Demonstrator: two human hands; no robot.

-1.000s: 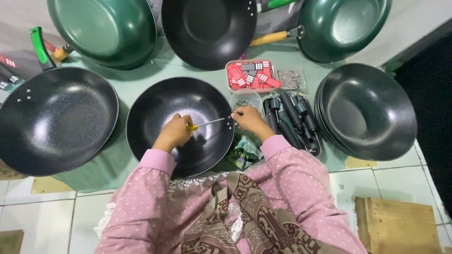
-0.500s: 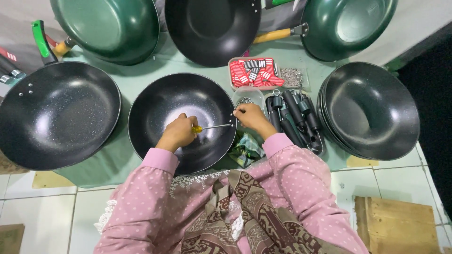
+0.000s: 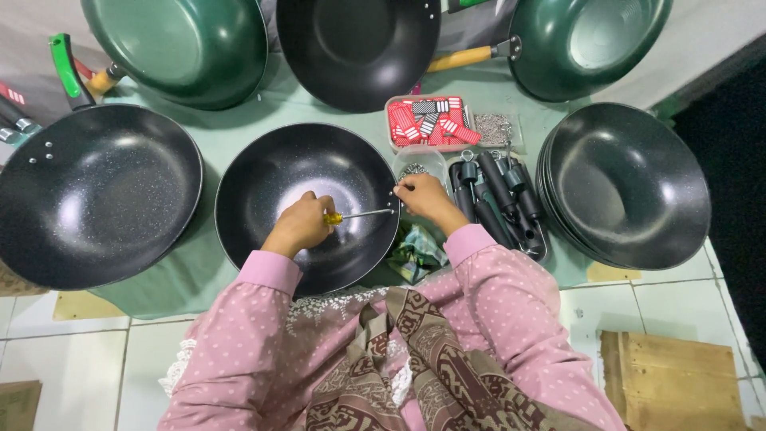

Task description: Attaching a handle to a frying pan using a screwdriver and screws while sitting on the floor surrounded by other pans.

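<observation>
Hands meet over a black wok (image 3: 295, 179) that sits in the middle of the green-covered worktop (image 3: 199, 275), just in front of the person. The left hand (image 3: 303, 223) is clenched around the yellow handle of a screwdriver (image 3: 359, 214), whose thin metal shaft lies nearly level and points across the bowl toward the wok's right rim. The right hand (image 3: 423, 198) rests at that rim with its fingertips pinched together where the shaft ends; whatever small part it pinches is too small to make out. Both arms wear pink dotted sleeves (image 3: 511, 295), and a brown patterned scarf (image 3: 415, 359) hangs between them.

Just beyond the right hand stands a small clear cup of metal bits (image 3: 416, 166). Behind it lies a clear tray of red and black tags (image 3: 429, 121), with a little bag of small metal hardware (image 3: 493, 128) beside it. Right of the hand, a tray holds a row of black handles (image 3: 499, 199). A crumpled green wrapper (image 3: 416, 254) lies below the right wrist.

A stack of black woks (image 3: 630, 183) stands at the far right. On the left rests a black speckled pan (image 3: 88, 195) with a green handle (image 3: 62, 68). Along the far edge are a green wok (image 3: 179, 44), another black wok (image 3: 359, 44), and a green wok with a wooden handle (image 3: 586, 40). A wooden crate (image 3: 670, 375) sits on the white tiled floor at lower right.
</observation>
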